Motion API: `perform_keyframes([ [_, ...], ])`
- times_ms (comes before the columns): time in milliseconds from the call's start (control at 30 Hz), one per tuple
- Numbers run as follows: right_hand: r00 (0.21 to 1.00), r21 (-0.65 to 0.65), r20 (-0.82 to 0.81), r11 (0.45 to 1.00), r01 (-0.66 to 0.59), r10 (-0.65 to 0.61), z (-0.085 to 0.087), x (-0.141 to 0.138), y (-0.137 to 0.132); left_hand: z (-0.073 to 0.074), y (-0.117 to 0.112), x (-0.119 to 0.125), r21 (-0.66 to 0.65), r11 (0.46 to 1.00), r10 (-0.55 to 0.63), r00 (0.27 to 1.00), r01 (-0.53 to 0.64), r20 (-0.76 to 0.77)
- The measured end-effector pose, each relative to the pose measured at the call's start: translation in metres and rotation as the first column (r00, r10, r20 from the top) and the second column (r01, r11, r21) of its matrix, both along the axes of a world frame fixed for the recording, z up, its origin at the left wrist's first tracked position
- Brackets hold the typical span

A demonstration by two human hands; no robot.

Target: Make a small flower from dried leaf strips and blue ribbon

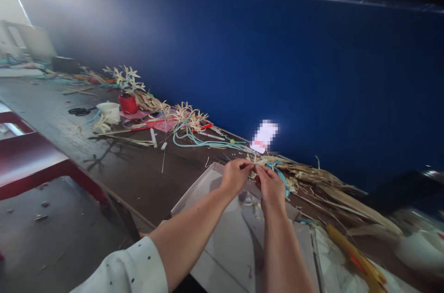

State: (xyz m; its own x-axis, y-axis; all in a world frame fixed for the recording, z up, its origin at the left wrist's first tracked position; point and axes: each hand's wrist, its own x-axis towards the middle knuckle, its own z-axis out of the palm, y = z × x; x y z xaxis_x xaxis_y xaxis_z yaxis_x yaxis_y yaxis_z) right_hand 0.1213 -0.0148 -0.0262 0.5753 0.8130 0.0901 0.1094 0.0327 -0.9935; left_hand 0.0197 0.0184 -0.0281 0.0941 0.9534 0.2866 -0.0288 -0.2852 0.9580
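My left hand [236, 176] and my right hand [273, 187] meet fingertip to fingertip above a shallow white cardboard box [194, 193]. Both are closed in a pinch. Whatever lies between the fingers is too small and too hidden to make out. Small pale scraps [249, 200] lie in the box beneath my hands. Just behind my right hand is a light blue strip [282, 177] among dried husk strips [312, 170]. A bright phone-like screen [264, 137], blurred out, leans against the blue partition beyond my fingers.
Leftward on the dark table [138, 182] are pale husk flowers [189, 115], light blue cords [194, 140], a red thread spool [128, 104], a white cup [109, 112] and black scissors [80, 111]. A blue partition [312, 76] runs behind. A dark red chair [38, 163] stands at left.
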Motion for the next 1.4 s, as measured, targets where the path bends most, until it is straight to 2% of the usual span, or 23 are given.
perform_keyframes([
  [267, 1.000, 0.008, -0.015, 1.000, 0.008, -0.007, 0.003, -0.002, -0.003, 0.004, -0.005, -0.005, 0.053, 0.999, -0.001, 0.993, 0.007, -0.121],
  [600, 0.997, 0.009, -0.067, 0.999, -0.037, 0.038, 0.007, -0.004, -0.007, 0.004, -0.006, -0.005, 0.069, 0.998, 0.022, 0.988, -0.011, -0.154],
  [667, 0.999, 0.009, -0.027, 0.999, -0.043, 0.044, 0.007, -0.003, -0.007, 0.004, -0.006, -0.005, 0.074, 0.997, 0.027, 0.986, -0.015, -0.163],
  [800, 0.988, 0.008, 0.151, 0.999, -0.037, 0.035, 0.006, 0.002, -0.008, 0.006, -0.007, -0.006, 0.074, 0.997, 0.039, 0.983, -0.026, -0.182],
  [900, 0.981, 0.025, 0.191, 0.998, -0.049, 0.043, 0.004, 0.005, -0.008, 0.007, -0.008, -0.006, 0.080, 0.997, 0.034, 0.983, -0.020, -0.179],
  [1033, 0.989, 0.042, 0.138, 0.998, -0.056, 0.050, 0.003, 0.004, -0.006, 0.009, -0.009, -0.006, 0.075, 0.997, 0.017, 0.986, -0.005, -0.165],
  [1200, 0.999, 0.058, -0.040, 0.998, -0.016, 0.018, 0.005, 0.002, -0.007, 0.007, -0.008, -0.004, 0.057, 0.998, 0.017, 0.995, -0.012, -0.103],
  [1300, 0.991, 0.082, -0.125, 0.996, -0.037, 0.047, 0.009, 0.000, -0.008, 0.005, -0.007, -0.002, 0.026, 1.000, 0.011, 0.997, -0.009, -0.075],
  [1400, 0.990, 0.077, -0.129, 0.996, -0.042, 0.052, 0.011, -0.002, -0.009, 0.004, -0.007, -0.002, 0.002, 1.000, 0.009, 0.998, -0.009, -0.060],
])
